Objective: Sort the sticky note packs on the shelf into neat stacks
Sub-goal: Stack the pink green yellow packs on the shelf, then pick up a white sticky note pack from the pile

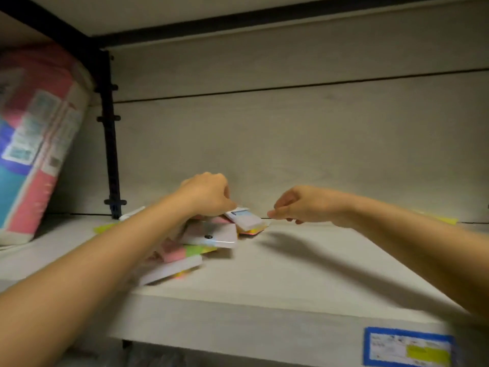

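Observation:
A loose heap of sticky note packs [209, 235] lies on the pale shelf board [291, 266], left of centre, in white, pink, green and yellow. My left hand [209, 194] reaches over the heap, and its curled fingers grip the top white pack [246, 219] at that pack's left end. My right hand [299, 205] hovers just right of that pack with thumb and fingers drawn together in a pinch; its fingertips are close to the pack's right corner, and contact is unclear. One white pack [172, 268] juts out toward the front edge.
A big pink, white and blue plastic bag [34, 144] leans at the far left, beyond a black shelf upright [111, 144]. A yellow sheet [444, 220] lies at the back right. A blue-framed price label [407, 348] sits on the shelf's front edge.

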{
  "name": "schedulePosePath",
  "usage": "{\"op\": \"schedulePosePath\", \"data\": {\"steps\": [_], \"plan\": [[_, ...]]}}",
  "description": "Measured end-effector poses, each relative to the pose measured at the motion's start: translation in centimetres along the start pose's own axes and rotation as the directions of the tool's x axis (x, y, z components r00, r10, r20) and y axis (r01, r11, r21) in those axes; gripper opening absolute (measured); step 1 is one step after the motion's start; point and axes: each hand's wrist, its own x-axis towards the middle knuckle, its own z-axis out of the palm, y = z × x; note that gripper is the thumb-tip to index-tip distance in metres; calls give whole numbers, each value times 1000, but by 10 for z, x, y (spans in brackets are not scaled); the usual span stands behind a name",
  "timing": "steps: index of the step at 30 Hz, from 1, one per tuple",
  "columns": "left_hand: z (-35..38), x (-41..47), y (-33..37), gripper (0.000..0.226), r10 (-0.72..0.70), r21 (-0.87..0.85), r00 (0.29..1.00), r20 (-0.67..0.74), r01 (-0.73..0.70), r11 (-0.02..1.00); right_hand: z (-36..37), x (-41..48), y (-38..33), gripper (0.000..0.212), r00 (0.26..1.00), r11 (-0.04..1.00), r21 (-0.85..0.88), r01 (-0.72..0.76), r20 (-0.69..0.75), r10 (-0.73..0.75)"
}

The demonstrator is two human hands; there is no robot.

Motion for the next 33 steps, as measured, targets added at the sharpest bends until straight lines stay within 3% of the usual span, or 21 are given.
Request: {"op": "schedulePosePath", "data": {"steps": [3,7,11,13,15,18,20,23,27,29,33], "plan": [[4,13,-14,34,39,6,995,96,-40,999,9,31,-15,34,996,990,-110,-87,-5,87],[13,19,-22,51,61,25,990,127,-64,998,26,53,-19,65,978,971,-134,-200,38,206],[23,18,-25,46,101,77,988,119,-111,991,39,60,-15,74,951,933,-213,-289,50,306],[25,17,-26,45,112,90,989,101,-121,989,39,61,-12,81,923,915,-165,-368,58,381],[27,15,-26,44,122,102,988,91,-131,986,39,59,-8,79,900,900,-119,-420,70,429],[27,14,-27,42,133,116,988,82,-142,983,40,56,-5,72,893,881,-151,-448,-34,448],[26,13,-26,40,138,85,987,77,-144,986,38,52,-7,59,889,884,-96,-458,-65,454],[20,10,-21,34,153,-44,988,37,-151,988,33,40,-9,37,906,906,90,-414,-54,419],[13,2,-10,44,129,-380,991,44,-103,919,38,21,-12,46,929,926,282,-250,-200,312],[9,-2,-6,44,118,-535,992,43,-77,842,40,9,-15,61,909,953,260,-155,-341,241],[6,-21,-3,13,94,-815,996,-8,-61,576,42,-21,-17,74,868,954,300,-7,-472,155]]}}
